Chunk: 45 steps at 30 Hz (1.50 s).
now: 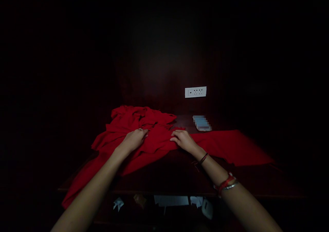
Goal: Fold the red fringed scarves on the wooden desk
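Observation:
A large red cloth (154,139) lies over the dark tabletop, heaped and creased at the left and spread flatter toward the right. What kind of cloth it is, I cannot tell. My left hand (135,138), with a ring on one finger, is closed on the bunched part. A short way to the right, my right hand (183,140) has its fingers curled and pinching the cloth near its middle. Between the two hands runs a wrinkled stretch of the same cloth. One left corner hangs down past the front edge of the table.
Behind the cloth a blurred-out, phone-like flat object (202,123) lies on the table (167,177). A white power socket (195,92) is set in the dark back wall. On a lower shelf are papers (171,200), crumpled pieces (118,204) and a pale object (207,208).

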Tool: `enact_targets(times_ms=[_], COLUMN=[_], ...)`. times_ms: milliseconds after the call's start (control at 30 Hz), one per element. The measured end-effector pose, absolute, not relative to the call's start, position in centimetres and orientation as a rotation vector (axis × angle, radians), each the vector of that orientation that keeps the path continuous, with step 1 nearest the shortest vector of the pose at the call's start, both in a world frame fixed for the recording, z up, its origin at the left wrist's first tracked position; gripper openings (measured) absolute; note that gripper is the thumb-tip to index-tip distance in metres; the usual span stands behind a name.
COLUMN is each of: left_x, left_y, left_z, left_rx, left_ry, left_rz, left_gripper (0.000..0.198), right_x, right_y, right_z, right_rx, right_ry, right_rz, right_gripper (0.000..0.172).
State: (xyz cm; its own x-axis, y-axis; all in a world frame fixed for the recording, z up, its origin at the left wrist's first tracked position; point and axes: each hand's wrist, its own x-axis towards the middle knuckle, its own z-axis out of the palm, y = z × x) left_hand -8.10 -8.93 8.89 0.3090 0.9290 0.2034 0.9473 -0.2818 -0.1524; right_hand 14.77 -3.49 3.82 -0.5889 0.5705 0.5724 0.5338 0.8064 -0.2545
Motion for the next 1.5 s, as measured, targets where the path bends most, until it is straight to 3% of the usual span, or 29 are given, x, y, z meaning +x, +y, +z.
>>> enact_targets(times_ms=[133, 367, 633, 833, 933, 1033, 1133, 1267, 1400, 1500], left_x=[-10.3, -13.5, -16.9, -16.5, -14.7, -11.8, -7.6, -2.4, -1.1, -2.0], left_y=[-10.2, -12.8, -9.8, -5.8, -4.7, -4.7, -5.4, -5.9, -4.8, -4.2], left_z=[8.3, 9.3, 16.3, 22.0, 20.6, 16.6, 12.8, 9.8, 8.4, 7.8], left_rx=[-2.547, -2.261, -2.0, -1.913, -2.022, -2.11, -2.186, -2.617, -2.818, -2.902], left_ry=[-1.598, -1.67, -1.665, -1.464, -1.653, -1.804, -1.752, -1.348, -1.27, -1.257], left_rz=[-0.063, 0.046, 0.248, 0.038, -0.048, 0.044, -0.017, -0.42, -0.659, -0.886], left_gripper=[0.02, 0.034, 0.029, 0.03, 0.028, 0.01, 0.026, 0.049, 0.021, 0.017], right_x=[15.8, 15.9, 15.8, 15.5, 16.0, 16.7, 16.9, 16.9, 16.9, 16.9], right_y=[-3.4, -3.5, -4.7, -4.9, -4.4, -3.8, -3.6, -3.9, -4.1, -4.2], right_z=[3.8, 4.0, 5.3, 5.6, 5.1, 4.5, 4.2, 4.3, 4.4, 4.5], right_rx=[-0.818, -0.772, -0.752, -0.758, -0.808, -0.858, -0.866, -0.849, -0.874, -0.866], right_ry=[-2.247, -2.25, -2.124, -2.044, -2.041, -2.093, -2.123, -2.117, -2.099, -2.113], right_rz=[0.105, 0.114, 0.186, 0.15, 0.11, 0.101, 0.127, 0.139, 0.121, 0.109], right_gripper=[0.014, 0.016, 0.016, 0.019, 0.019, 0.018, 0.017, 0.017, 0.017, 0.017])
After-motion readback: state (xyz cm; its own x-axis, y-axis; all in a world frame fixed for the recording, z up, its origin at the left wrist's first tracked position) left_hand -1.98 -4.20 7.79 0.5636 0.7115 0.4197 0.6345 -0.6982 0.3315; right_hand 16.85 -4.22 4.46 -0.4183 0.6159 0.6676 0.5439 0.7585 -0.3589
